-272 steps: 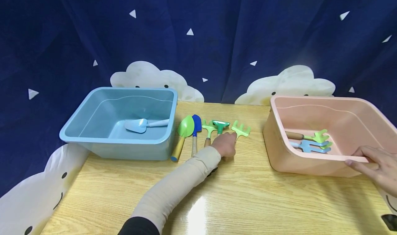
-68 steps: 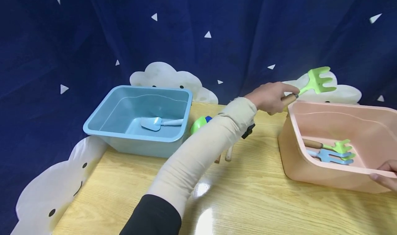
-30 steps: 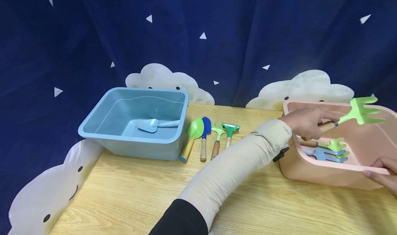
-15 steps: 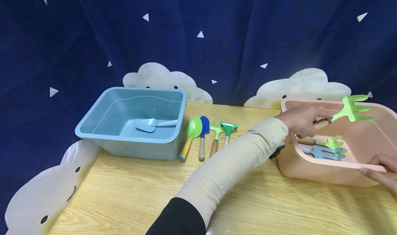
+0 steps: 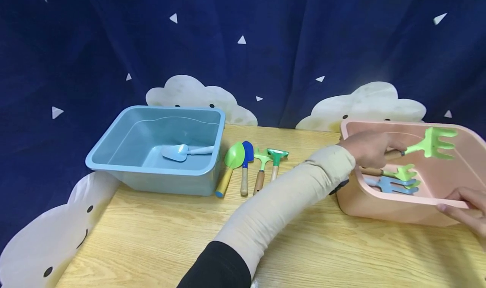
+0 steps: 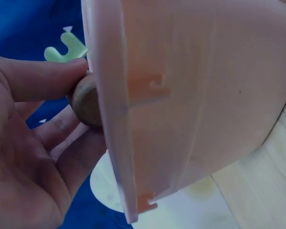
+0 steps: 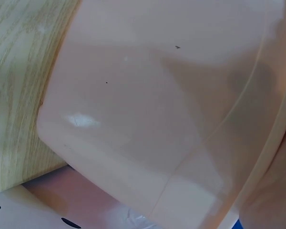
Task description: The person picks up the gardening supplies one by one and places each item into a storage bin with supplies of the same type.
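My left hand pinches the wooden handle of a light green garden fork over the left part of the pink bin. Its prongs point right, above the bin's floor. In the left wrist view, the rounded handle end sits between thumb and fingers, beside the bin's rim. My right hand grips the front rim, thumb outside and fingers over the edge. Inside the bin lie a blue fork and another light green fork, their handles partly hidden. The right wrist view shows mostly the bin wall.
A blue bin at left holds a light blue trowel. Between the bins lie a green trowel with a yellow handle, a blue spade, a light green fork and a dark green rake.
The light green fork at the right end of the row was picked up by my left hand and carried right, over the pink bin. It has lowered slightly. My right hand stays on the rim.
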### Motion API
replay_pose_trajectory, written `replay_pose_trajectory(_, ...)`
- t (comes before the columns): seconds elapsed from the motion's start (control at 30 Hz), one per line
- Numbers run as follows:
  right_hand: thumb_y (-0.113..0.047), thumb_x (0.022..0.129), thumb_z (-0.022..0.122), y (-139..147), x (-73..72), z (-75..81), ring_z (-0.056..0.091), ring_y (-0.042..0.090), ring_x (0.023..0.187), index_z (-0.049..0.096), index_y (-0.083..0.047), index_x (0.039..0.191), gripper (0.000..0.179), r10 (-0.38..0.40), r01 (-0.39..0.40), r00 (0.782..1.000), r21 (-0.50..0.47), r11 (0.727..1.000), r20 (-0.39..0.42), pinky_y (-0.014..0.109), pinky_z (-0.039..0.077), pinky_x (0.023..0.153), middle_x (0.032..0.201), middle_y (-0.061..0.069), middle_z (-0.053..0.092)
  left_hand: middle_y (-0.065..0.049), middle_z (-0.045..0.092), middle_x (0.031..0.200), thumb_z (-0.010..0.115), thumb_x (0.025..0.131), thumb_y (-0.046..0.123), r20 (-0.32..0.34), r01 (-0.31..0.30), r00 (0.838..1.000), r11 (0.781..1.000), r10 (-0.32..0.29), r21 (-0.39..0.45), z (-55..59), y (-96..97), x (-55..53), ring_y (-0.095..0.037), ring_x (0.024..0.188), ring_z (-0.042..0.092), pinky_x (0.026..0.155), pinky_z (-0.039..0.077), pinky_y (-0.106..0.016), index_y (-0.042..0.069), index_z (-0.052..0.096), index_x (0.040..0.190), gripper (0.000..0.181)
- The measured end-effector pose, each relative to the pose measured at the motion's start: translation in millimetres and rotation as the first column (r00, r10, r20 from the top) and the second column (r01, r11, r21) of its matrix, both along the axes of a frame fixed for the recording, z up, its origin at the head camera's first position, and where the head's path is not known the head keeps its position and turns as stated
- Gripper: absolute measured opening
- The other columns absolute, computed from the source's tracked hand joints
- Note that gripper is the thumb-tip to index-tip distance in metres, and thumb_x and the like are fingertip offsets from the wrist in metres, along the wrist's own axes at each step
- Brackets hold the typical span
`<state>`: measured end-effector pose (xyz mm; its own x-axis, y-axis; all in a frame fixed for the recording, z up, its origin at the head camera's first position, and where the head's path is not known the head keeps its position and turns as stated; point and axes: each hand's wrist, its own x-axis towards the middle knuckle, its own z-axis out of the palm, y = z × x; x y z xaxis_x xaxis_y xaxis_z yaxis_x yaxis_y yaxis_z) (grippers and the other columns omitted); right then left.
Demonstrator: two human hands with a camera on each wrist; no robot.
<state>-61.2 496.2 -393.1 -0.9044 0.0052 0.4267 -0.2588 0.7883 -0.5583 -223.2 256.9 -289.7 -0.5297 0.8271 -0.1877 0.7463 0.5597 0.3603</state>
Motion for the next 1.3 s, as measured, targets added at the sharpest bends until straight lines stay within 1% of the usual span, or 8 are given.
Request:
replay_pose_trajectory(0.23,0.016,0.069,0.07,-4.3,-2.9,1.1,0.041,-0.003,0.06,0.062,-0.021,0.068,0.038,0.009,-0.009,1.0,0.006,1.0,-0.007,0.02,0.025,0.06,0.06,-0.019,0.053,0.032,0.036,0.151,0.056,0.099,0.028,-0.006,0.008,1.0,0.999,-0.008,-0.036,1.4,-4.6,0.1,0.014,0.133,0.037,0.104,0.031,-0.003,0.041,0.035,0.151,0.058)
replay_pose_trajectory(0.3,0.015,0.07,0.071,-4.0,-3.9,1.7,0.04,-0.004,0.061,0.061,-0.022,0.069,0.038,0.001,-0.001,1.0,0.022,1.0,-0.001,0.019,0.025,0.059,0.06,-0.019,0.051,0.032,0.035,0.152,0.055,0.098,0.027,-0.036,-0.01,0.999,0.999,0.009,-0.042,2.8,-9.0,-3.6,0.014,0.137,0.034,0.105,0.03,-0.004,0.04,0.033,0.152,0.06)
replay_pose_trajectory(0.47,0.011,0.071,0.073,-5.2,-5.1,4.0,0.037,-0.002,0.058,0.06,-0.024,0.068,0.037,-0.031,0.03,0.999,0.048,0.998,0.019,0.021,0.022,0.058,0.057,-0.018,0.045,0.028,0.044,0.148,0.055,0.096,0.03,-0.091,-0.078,0.993,0.997,0.078,0.0,3.8,-24.4,-19.8,0.007,0.136,0.041,0.107,0.033,-0.01,0.039,0.04,0.149,0.056)
replay_pose_trajectory(0.67,0.007,0.071,0.075,-6.4,-5.9,4.8,0.038,-0.005,0.066,0.06,-0.024,0.067,0.035,-0.046,0.044,0.999,0.074,0.996,0.025,0.018,0.022,0.065,0.06,-0.019,0.05,0.016,0.052,0.145,0.053,0.096,0.024,-0.101,-0.09,0.99,0.994,0.096,0.057,-3.3,-54.2,-37.0,0.0,0.131,0.05,0.107,0.038,-0.012,0.029,0.046,0.147,0.052)
replay_pose_trajectory(0.73,0.006,0.071,0.075,-6.7,-5.5,4.5,0.038,-0.006,0.066,0.06,-0.024,0.067,0.034,-0.058,0.055,0.998,0.081,0.995,0.031,0.018,0.021,0.065,0.06,-0.019,0.05,0.012,0.058,0.14,0.052,0.095,0.021,-0.122,-0.09,0.987,0.992,0.1,0.088,-6.9,-67.6,-41.3,-0.004,0.122,0.056,0.101,0.042,-0.014,0.025,0.05,0.145,0.05)
replay_pose_trajectory(0.93,0.012,0.069,0.072,-7.1,-5.9,3.5,0.038,-0.003,0.061,0.059,-0.023,0.065,0.038,-0.011,0.011,1.0,0.034,0.999,0.015,0.02,0.022,0.062,0.057,-0.018,0.049,0.003,0.064,0.132,0.051,0.094,0.015,-0.155,-0.1,0.981,0.988,0.118,0.118,-20.3,-106.3,-51.8,-0.007,0.118,0.059,0.098,0.047,-0.021,0.018,0.051,0.143,0.049)
replay_pose_trajectory(1.1,0.013,0.071,0.071,-5.6,-5.3,3.1,0.038,-0.002,0.06,0.059,-0.022,0.066,0.037,-0.002,0.002,1.0,0.005,1.0,0.02,0.022,0.021,0.061,0.057,-0.018,0.049,0.0,0.063,0.135,0.051,0.096,0.015,-0.131,-0.111,0.983,0.987,0.126,0.115,-26.3,-125.7,-53.9,-0.01,0.123,0.059,0.102,0.048,-0.026,0.016,0.052,0.142,0.046)
replay_pose_trajectory(1.3,0.016,0.072,0.069,-2.5,-1.3,0.6,0.039,0.0,0.055,0.06,-0.019,0.067,0.037,-0.008,0.008,1.0,-0.007,1.0,0.021,0.022,0.023,0.058,0.056,-0.017,0.049,0.001,0.064,0.135,0.05,0.098,0.016,-0.101,-0.058,0.992,0.989,0.072,0.138,-28.4,-130.7,-48.9,-0.011,0.124,0.06,0.105,0.045,-0.023,0.015,0.057,0.138,0.04)
